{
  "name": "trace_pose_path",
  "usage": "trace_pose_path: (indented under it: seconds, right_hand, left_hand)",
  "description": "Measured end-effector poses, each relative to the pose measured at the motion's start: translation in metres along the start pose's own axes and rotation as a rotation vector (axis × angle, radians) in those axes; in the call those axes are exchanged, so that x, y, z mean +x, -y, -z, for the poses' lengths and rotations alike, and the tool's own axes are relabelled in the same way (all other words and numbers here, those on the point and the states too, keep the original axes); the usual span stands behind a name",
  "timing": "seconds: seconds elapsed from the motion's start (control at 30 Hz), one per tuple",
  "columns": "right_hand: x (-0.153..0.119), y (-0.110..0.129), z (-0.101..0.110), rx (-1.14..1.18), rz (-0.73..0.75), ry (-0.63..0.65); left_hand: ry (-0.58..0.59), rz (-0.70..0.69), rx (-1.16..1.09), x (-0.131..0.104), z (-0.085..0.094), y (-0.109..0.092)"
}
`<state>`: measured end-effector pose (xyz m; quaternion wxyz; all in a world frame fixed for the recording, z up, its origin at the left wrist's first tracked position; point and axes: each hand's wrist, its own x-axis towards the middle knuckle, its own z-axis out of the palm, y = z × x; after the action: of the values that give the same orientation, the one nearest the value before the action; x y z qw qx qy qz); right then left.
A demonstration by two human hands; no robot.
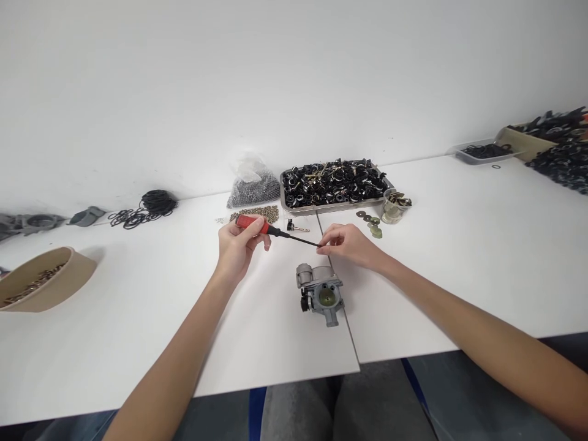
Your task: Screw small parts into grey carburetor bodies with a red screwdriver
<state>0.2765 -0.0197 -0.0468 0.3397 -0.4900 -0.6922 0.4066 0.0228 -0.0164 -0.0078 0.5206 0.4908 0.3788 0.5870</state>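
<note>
My left hand (237,246) is wrapped round the red and black handle of a screwdriver (271,230), whose shaft points right. At its tip, my right hand (340,242) pinches with thumb and fingers; whether a small part is between them is too small to tell. Just below, a grey metal carburetor (322,294) with a brass-coloured disc in its round opening rests on the white table (266,331). Behind the screwdriver lies a small black part with a metal shaft (298,227). Small brass pieces (269,214) are spread beyond my left hand.
A metal tray (299,211) of black parts stands at the back, beside a plastic bag (254,184). Right of it are a cup of discs (394,209) and loose discs (374,228). Black rings (133,217) and a beige bowl (78,278) are left; more containers (489,153) stand far right.
</note>
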Motion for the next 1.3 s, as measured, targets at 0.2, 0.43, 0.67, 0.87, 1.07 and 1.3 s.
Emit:
trace_pose_path:
  seconds: [0.2,0.43,0.67,0.87,1.07,1.3]
  right_hand:
    - [-0.001,0.005,0.006,0.208,-0.031,0.021]
    - [-0.013,0.026,0.014,0.58,-0.081,0.164]
    - [-0.018,0.033,0.014,0.494,0.08,0.3]
    - [-0.028,0.042,0.014,0.08,0.281,0.712]
    - [-0.038,0.044,-0.005,-0.026,0.344,0.667]
    - [-0.038,0.042,-0.005,-0.134,0.435,0.652]
  left_hand:
    - [0.235,-0.106,0.1,0.003,-0.015,-0.033]
    - [0.331,-0.276,0.149,0.012,-0.066,-0.094]
    - [0.272,-0.422,0.217,-0.006,-0.074,-0.098]
    - [0.356,-0.522,0.291,-0.01,-0.066,-0.11]
    - [0.437,-0.502,0.313,-0.018,-0.065,-0.114]
    - [0.656,-0.579,0.361,-0.015,-0.065,-0.107]
